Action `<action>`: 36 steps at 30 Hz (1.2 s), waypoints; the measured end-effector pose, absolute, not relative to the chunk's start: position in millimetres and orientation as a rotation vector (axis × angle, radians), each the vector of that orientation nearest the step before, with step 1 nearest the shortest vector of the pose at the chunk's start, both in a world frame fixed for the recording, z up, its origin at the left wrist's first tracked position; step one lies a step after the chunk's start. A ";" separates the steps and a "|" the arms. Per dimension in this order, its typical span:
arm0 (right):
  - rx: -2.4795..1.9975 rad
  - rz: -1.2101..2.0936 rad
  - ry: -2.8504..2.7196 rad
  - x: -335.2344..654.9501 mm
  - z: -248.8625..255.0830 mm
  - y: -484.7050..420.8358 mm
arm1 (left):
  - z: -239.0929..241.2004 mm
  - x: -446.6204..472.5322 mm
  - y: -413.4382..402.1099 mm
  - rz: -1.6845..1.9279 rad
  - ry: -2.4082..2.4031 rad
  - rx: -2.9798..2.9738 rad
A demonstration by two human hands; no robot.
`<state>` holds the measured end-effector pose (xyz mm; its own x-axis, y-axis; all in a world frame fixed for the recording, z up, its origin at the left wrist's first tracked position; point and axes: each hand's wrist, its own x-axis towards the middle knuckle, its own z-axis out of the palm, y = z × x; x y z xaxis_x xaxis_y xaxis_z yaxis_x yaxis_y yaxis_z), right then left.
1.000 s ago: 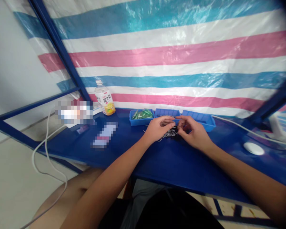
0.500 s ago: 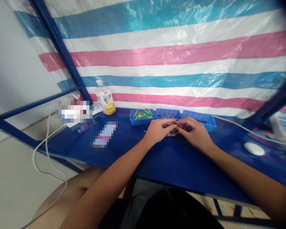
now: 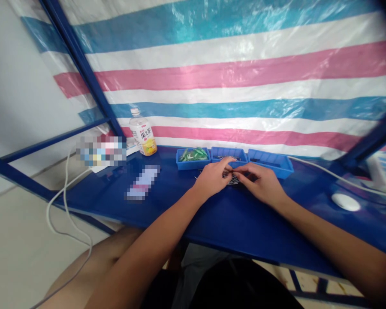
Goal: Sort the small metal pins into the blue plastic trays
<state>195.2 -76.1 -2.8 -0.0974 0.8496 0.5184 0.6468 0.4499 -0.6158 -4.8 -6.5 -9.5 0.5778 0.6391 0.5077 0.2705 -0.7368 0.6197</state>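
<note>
1. We see a striped plastic sheet (image 3: pixel 231 77) in pink, white and blue. It hangs well beyond the fingers and fills the back of the view.
2. A dark blue surface (image 3: pixel 244 219) carries every item listed below. Both forearms cross its near edge.
3. A white cable (image 3: pixel 56 201) loops off the surface edge, far to the left of the fingers.
4. Three blue trays stand in a row just beyond the fingers, side by side.
   - The left tray (image 3: pixel 193 164) holds green parts.
   - The middle tray (image 3: pixel 229 151) sits directly behind the fingertips and holds small metal parts.
   - The contents of the right tray (image 3: pixel 270 162) cannot be told.
5. A bottle (image 3: pixel 143 137) with a yellow drink stands upright, left of the trays and well apart from the fingers.
6. The left hand (image 3: pixel 212 178) rests on the surface. Its fingers (image 3: pixel 227 165) are curled, with the tips drawn together.
7. The right hand (image 3: pixel 260 182) lies opposite. Its fingers (image 3: pixel 242 171) are also drawn together, and they meet the left fingertips.
8. We cannot tell what either hand has hold of; the piece is too small to make out.
9. A white oval object (image 3: pixel 345 201) lies well to the right of the fingers.
10. A pile of thin metal pins (image 3: pixel 230 180) lies on the surface directly under the meeting fingertips, between the two hands.
</note>
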 end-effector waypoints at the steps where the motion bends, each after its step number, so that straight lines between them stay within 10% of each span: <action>1: -1.280 0.253 -1.830 194.5 -1.9 -76.4 | -10.0 -5.0 -6.2 1.014 0.725 2.360; 36: -1.212 0.274 -1.636 198.3 -9.5 -70.5 | -4.7 -4.7 -14.4 1.146 0.693 2.365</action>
